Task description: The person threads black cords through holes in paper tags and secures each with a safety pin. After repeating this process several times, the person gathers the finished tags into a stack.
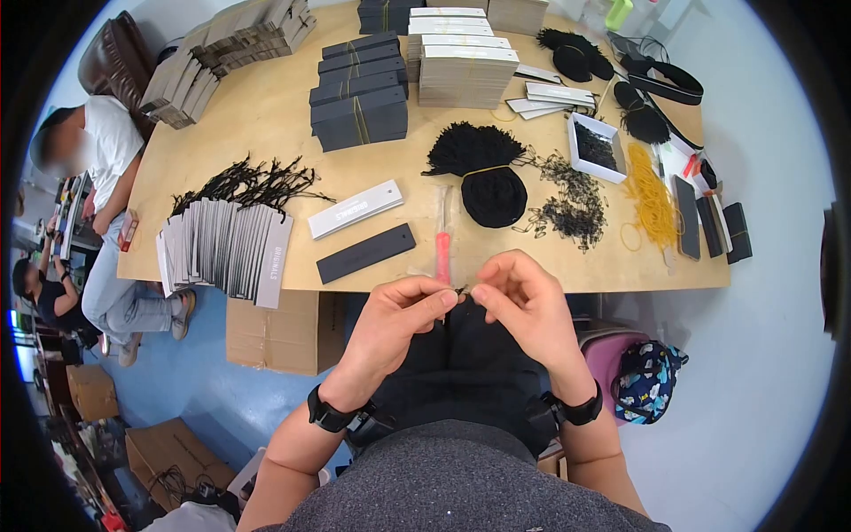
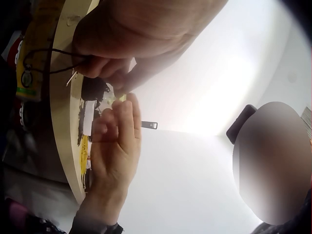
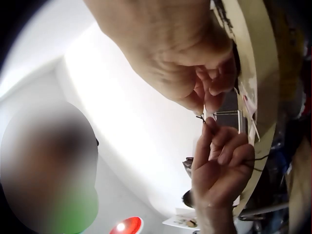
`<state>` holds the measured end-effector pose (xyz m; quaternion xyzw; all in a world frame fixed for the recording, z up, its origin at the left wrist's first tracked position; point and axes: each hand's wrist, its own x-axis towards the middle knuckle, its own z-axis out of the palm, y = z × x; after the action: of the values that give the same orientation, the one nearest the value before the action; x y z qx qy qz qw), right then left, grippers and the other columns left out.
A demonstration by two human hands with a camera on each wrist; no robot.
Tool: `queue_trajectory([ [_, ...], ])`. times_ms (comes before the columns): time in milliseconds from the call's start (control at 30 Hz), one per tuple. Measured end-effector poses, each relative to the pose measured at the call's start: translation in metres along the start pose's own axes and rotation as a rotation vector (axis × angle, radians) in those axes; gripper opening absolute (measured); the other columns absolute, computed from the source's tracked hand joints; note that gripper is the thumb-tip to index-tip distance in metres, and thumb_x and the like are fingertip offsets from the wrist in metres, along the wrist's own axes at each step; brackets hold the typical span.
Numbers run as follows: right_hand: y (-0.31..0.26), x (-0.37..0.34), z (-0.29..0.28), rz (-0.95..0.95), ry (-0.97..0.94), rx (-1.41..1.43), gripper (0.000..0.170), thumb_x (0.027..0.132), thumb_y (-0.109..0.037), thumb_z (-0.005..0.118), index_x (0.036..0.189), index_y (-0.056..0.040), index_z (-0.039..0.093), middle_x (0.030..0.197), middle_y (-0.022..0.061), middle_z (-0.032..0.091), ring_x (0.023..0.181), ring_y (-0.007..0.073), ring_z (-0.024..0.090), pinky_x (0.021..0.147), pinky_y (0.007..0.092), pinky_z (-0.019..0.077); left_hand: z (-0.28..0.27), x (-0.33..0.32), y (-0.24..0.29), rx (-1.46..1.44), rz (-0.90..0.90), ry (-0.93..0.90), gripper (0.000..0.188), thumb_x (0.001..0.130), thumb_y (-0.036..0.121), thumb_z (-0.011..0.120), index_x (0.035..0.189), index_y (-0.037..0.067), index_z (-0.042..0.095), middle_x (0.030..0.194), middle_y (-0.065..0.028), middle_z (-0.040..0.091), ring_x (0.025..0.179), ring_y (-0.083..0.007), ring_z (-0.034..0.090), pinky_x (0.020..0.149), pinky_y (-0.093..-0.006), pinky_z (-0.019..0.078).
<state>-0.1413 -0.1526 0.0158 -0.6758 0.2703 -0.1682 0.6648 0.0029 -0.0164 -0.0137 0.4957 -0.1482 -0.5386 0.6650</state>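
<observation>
My left hand (image 1: 403, 315) pinches a thin black cord (image 3: 201, 118) between thumb and forefinger; its short dark end sticks out at the fingertips. The rest of that cord hangs as a loop below the hand in the left wrist view. Facing it, my right hand (image 1: 527, 301) has its fingers bent, thumb and forefinger right at the cord's end; I cannot tell whether they pinch it. Both hands are raised before the table's near edge. Beyond them lie a tool with a red handle (image 1: 442, 257) and a banded bundle of black cords (image 1: 493, 195).
Left are a white tag (image 1: 355, 209), a black tag (image 1: 366, 254) and a row of grey corded tags (image 1: 226, 253). Right are small black pins (image 1: 567, 208), a white box (image 1: 596, 151) and yellow rubber bands (image 1: 651, 199). Banded stacks (image 1: 359, 115) stand behind. A person sits left.
</observation>
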Motion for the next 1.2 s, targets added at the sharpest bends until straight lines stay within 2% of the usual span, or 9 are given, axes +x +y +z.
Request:
queue_trajectory([
  [33,-0.005,0.000,0.000,0.001,-0.003,0.001,0.013,0.092,-0.009,0.071,0.100,-0.0037,0.061,0.086,0.0037,0.066,0.068,0.0087,0.062,0.059,0.0217,0.0493,0.001,-0.001,0.002,0.000,0.000,0.003,0.011,0.094,0.008,0.068,0.102,0.000,0.072,0.081,0.0000,0.064,0.066,-0.0043,0.046,0.060,-0.0205,0.0357],
  [100,-0.013,0.000,-0.002,-0.504,0.044,-0.552,0.015,0.085,-0.004,0.074,0.098,-0.0043,0.065,0.092,0.0057,0.061,0.075,0.0154,0.064,0.062,0.0273,0.0518,0.001,-0.002,0.004,0.033,-0.016,-0.001,0.012,0.094,0.009,0.069,0.101,0.000,0.072,0.082,-0.0011,0.066,0.068,-0.0044,0.047,0.061,-0.0200,0.0365],
  [200,-0.002,0.006,-0.005,-0.669,0.011,-0.660,0.017,0.079,-0.001,0.075,0.092,-0.0050,0.067,0.094,0.0082,0.057,0.076,0.0215,0.063,0.063,0.0321,0.0517,-0.001,0.000,0.003,0.026,-0.011,-0.055,0.013,0.092,0.013,0.072,0.100,0.002,0.074,0.083,0.0010,0.067,0.069,-0.0020,0.049,0.060,-0.0183,0.0354],
  [533,-0.002,0.002,0.001,-0.701,0.152,-0.743,0.019,0.073,-0.002,0.076,0.087,-0.0064,0.064,0.087,0.0068,0.055,0.072,0.0238,0.061,0.061,0.0338,0.0502,-0.010,-0.016,-0.004,-0.110,-0.092,-0.076,0.015,0.095,0.011,0.068,0.106,0.000,0.069,0.082,-0.0014,0.063,0.065,-0.0046,0.044,0.059,-0.0199,0.0341],
  [600,-0.001,0.002,0.005,-0.698,0.105,-0.843,0.018,0.072,-0.001,0.075,0.083,-0.0069,0.062,0.085,0.0069,0.055,0.070,0.0254,0.060,0.060,0.0347,0.0492,-0.007,-0.020,-0.002,-0.435,-0.184,-0.178,0.015,0.095,0.013,0.069,0.104,0.001,0.070,0.083,-0.0014,0.064,0.065,-0.0047,0.044,0.059,-0.0199,0.0338],
  [833,-0.014,-0.005,0.004,-0.629,0.194,-0.685,0.018,0.071,0.000,0.074,0.082,-0.0063,0.061,0.082,0.0086,0.054,0.069,0.0272,0.060,0.060,0.0362,0.0485,-0.008,-0.008,-0.009,-0.093,0.019,-0.011,0.014,0.095,0.012,0.069,0.102,0.000,0.070,0.085,-0.0017,0.065,0.067,-0.0046,0.043,0.059,-0.0203,0.0343],
  [1000,-0.009,-0.001,0.006,-0.647,0.197,-0.767,0.017,0.072,-0.001,0.074,0.080,-0.0061,0.059,0.080,0.0085,0.053,0.068,0.0280,0.058,0.060,0.0374,0.0479,-0.013,-0.006,-0.007,-0.514,-0.138,-0.226,0.015,0.095,0.010,0.068,0.105,0.000,0.070,0.086,-0.0037,0.066,0.066,-0.0049,0.042,0.060,-0.0212,0.0344],
  [1133,-0.007,-0.003,0.013,-0.651,0.113,-0.781,0.016,0.074,-0.003,0.073,0.080,-0.0064,0.058,0.079,0.0081,0.052,0.068,0.0283,0.057,0.060,0.0386,0.0474,0.000,-0.005,-0.005,-0.540,-0.085,-0.165,0.015,0.093,0.007,0.070,0.105,-0.001,0.072,0.088,-0.0034,0.067,0.069,-0.0070,0.048,0.063,-0.0218,0.0388],
  [1200,-0.009,-0.007,0.014,-0.624,0.086,-0.772,0.014,0.077,-0.003,0.072,0.081,-0.0059,0.060,0.079,0.0085,0.053,0.069,0.0289,0.059,0.060,0.0380,0.0480,0.006,-0.004,-0.008,0.059,0.257,0.015,0.016,0.088,0.004,0.074,0.104,0.000,0.075,0.087,-0.0036,0.068,0.073,-0.0109,0.057,0.066,-0.0241,0.0453],
])
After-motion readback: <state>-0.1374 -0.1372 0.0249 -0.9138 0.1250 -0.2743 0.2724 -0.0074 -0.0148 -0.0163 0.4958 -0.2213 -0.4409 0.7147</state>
